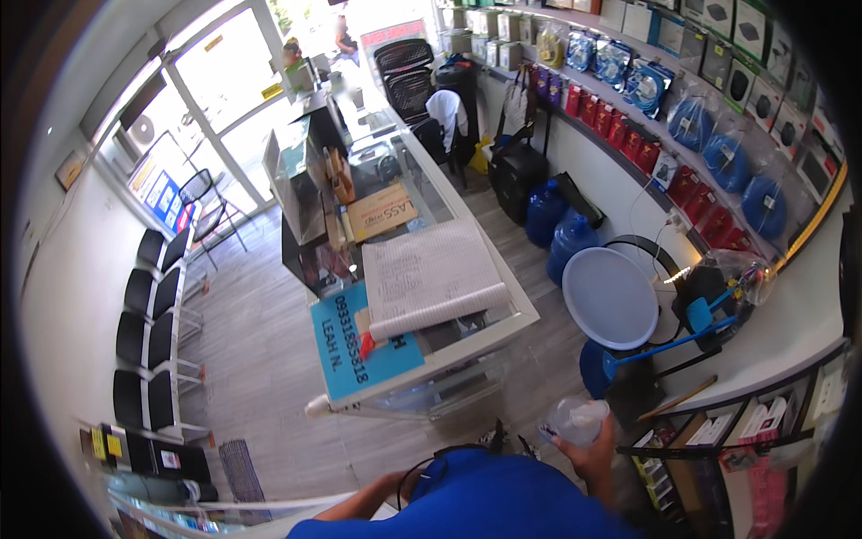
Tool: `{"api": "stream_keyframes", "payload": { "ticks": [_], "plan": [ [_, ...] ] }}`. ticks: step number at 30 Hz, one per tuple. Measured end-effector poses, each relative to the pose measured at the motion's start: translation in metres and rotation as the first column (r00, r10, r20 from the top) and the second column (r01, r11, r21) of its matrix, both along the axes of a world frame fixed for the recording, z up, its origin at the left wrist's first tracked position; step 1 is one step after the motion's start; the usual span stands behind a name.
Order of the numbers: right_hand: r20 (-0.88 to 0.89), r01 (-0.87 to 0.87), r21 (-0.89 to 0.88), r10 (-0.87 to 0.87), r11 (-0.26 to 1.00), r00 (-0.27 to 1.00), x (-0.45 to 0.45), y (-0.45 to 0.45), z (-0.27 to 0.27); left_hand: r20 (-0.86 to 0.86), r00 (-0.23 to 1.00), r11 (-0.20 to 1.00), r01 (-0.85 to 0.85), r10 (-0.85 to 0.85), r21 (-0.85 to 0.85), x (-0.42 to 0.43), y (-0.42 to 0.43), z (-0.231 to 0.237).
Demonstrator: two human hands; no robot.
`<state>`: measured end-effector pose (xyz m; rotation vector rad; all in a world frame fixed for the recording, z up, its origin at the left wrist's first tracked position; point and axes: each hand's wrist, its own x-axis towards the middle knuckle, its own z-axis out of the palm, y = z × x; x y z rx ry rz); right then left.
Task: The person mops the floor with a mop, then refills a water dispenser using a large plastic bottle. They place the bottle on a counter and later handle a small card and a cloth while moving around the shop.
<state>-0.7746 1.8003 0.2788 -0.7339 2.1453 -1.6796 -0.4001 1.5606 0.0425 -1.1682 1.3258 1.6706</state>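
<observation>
My right hand [587, 455] grips a clear plastic cup [571, 419] at the lower right; something whitish shows at its top. My left hand [401, 482] is at the waist of my blue shirt [485, 495], mostly hidden, with a thin black cord beside it. Before me stands a glass display counter [518, 322] with a white frame. On it lies an open ruled notebook [434, 273] with handwriting, its near pages curled. Partly under the notebook is a blue sign [363, 343] bearing writing, and a small red item [366, 345] rests by the notebook's corner.
Brown cardboard [382, 212] lies farther along the counter. To the right are a round whitish basin [609, 296], blue water jugs [571, 242] and a blue-handled dustpan [673, 343]. Black chairs [138, 343] line the left wall. Packaged goods [693, 185] hang along the right wall.
</observation>
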Motion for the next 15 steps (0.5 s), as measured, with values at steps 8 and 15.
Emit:
{"api": "stream_keyframes", "payload": {
  "ticks": [8, 15],
  "plan": [
    [-0.047, -0.306, 0.02, 0.307, 0.952, 0.951, -0.094, 0.009, 0.008, -0.508, 0.774, 0.512, -0.282, -0.378, -0.811, -0.169, -0.002, 0.383],
    [-0.006, -0.32, -0.004, 0.32, 0.947, 0.947, -0.135, -0.004, 0.004, 0.12, 0.764, -0.306, -0.106, -0.635, -0.946, -0.251, -0.071, 0.364]
  ]
}}
